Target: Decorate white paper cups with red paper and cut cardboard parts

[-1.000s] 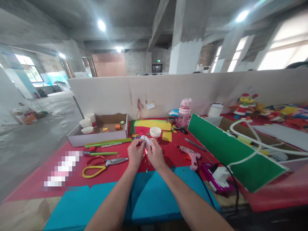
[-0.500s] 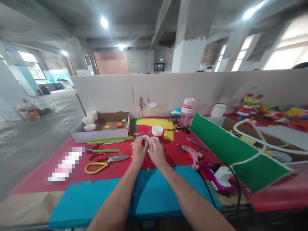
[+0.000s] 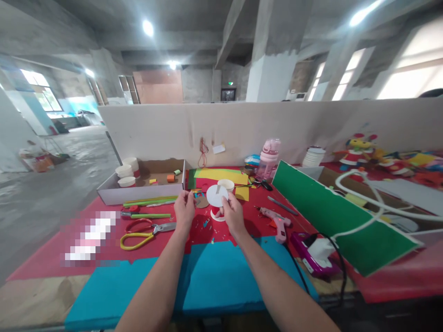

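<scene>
A round white paper disc (image 3: pixel 215 196) is pinched by its right edge in my right hand (image 3: pixel 233 214), its flat face turned toward me. On its face shows a small greyish notch or mark. My left hand (image 3: pixel 184 211) is to the left of the disc and apart from it, thumb and fingers pressed together; anything between them is too small to make out. Behind the disc stands a white paper cup (image 3: pixel 226 184), partly hidden. Below it, a red-and-white cup-like piece (image 3: pixel 217 216) is partly covered by the disc and my right hand.
Yellow-and-red-handled scissors (image 3: pixel 138 240) lie left, near green strips (image 3: pixel 150 216). A pink glue gun (image 3: pixel 278 221) and a purple power strip (image 3: pixel 311 260) sit right, beside a leaning green board (image 3: pixel 332 212). A white-walled box (image 3: pixel 145 197) with cups stands back left.
My hands have moved apart, the left one going left. The white piece formerly bent between both hands is now a flat disc held in my right hand alone.
</scene>
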Tool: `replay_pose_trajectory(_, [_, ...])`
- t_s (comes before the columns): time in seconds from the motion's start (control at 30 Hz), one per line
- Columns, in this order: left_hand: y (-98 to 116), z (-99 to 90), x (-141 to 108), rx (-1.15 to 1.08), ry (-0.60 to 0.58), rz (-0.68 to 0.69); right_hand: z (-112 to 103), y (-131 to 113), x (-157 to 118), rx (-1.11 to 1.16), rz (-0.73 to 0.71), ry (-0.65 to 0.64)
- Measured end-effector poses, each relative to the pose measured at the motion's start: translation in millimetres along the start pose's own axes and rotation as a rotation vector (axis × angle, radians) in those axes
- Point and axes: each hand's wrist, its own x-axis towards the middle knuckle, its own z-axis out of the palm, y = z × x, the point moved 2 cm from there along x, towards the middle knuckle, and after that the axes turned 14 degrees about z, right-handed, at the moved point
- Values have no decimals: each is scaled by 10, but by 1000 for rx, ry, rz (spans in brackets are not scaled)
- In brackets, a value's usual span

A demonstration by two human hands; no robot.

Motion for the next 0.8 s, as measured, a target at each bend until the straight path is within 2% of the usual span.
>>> replay_pose_trajectory(0.1, [80, 38, -25, -22, -44, 40, -13, -22, 29, 246, 68, -128])
replay_pose_trajectory(0.17, [135, 32, -22, -55, -49, 29, 0, -47, 22, 306, 79, -172])
replay_pose_trajectory(0.3, [261, 48, -22, -287, -102, -59, 30, -39, 0, 282, 86, -229])
replay_pose_trajectory(0.43, [313, 118, -60, -427, -275, -137, 49, 3, -4, 150, 90, -277])
replay_pose_trajectory(0.5, [298, 141, -78, -451, -311, -167, 62, 7, -8, 128, 101, -282])
replay_pose_trajectory(0.63, [280, 166, -101, -480, -276, -168, 88, 9, -24, 121, 122, -261])
replay_pose_trajectory(0.8, [312, 232, -149, -476, -326, -116, 84, 54, -32, -38, 86, -125])
